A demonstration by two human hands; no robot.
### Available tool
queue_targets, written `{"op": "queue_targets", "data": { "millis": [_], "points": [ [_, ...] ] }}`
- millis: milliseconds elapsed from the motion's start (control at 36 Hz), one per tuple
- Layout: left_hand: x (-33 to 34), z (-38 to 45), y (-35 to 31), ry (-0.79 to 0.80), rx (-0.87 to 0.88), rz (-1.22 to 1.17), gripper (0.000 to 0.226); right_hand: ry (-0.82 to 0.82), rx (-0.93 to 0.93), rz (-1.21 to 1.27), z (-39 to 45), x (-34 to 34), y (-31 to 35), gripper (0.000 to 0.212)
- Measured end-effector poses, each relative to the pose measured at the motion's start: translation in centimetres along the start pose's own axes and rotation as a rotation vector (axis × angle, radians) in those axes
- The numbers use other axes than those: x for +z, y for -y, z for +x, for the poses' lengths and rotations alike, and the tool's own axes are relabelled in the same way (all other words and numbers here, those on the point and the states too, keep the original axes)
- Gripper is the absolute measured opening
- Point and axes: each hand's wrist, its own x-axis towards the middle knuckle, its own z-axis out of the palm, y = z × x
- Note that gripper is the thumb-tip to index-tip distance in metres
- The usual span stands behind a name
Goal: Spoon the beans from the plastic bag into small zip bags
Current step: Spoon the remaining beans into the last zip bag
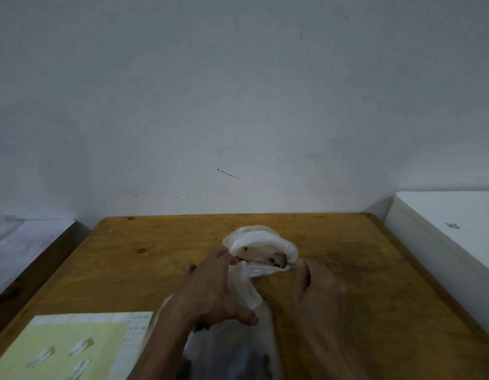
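A clear plastic bag (258, 242) lies on the wooden table (144, 259), its mouth spread toward the wall. A few dark beans (270, 260) and a grey spoon bowl (279, 259) show inside the mouth. My left hand (213, 289) pinches the left side of the bag's rim and lies over its neck. My right hand (317, 289) pinches the right side of the rim next to the spoon. Near the front edge, under my arms, clear plastic (232, 355) with dark beans inside is blurred; I cannot tell if it is the same bag.
A yellow-green sheet (73, 349) with three small white pieces on it lies at the table's front left. A white box or cabinet (443, 229) stands to the right of the table. A pale surface (24, 237) lies to the left. A wall rises behind.
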Motion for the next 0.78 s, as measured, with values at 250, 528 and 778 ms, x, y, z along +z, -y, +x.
{"op": "queue_targets", "data": {
  "millis": [250,528,778],
  "points": [
    [0.5,0.0,0.2,-0.024,0.003,-0.064,0.109,0.064,0.596,0.358,0.4,-0.6,-0.8,0.031],
    [0.5,-0.1,0.5,-0.044,-0.028,-0.078,0.114,0.114,0.716,0.575,-0.2,-0.2,-0.4,0.026],
    [0.6,-0.1,0.6,-0.045,-0.05,-0.076,0.116,0.229,0.495,0.282,-0.7,0.6,0.1,0.029]
  ]
}}
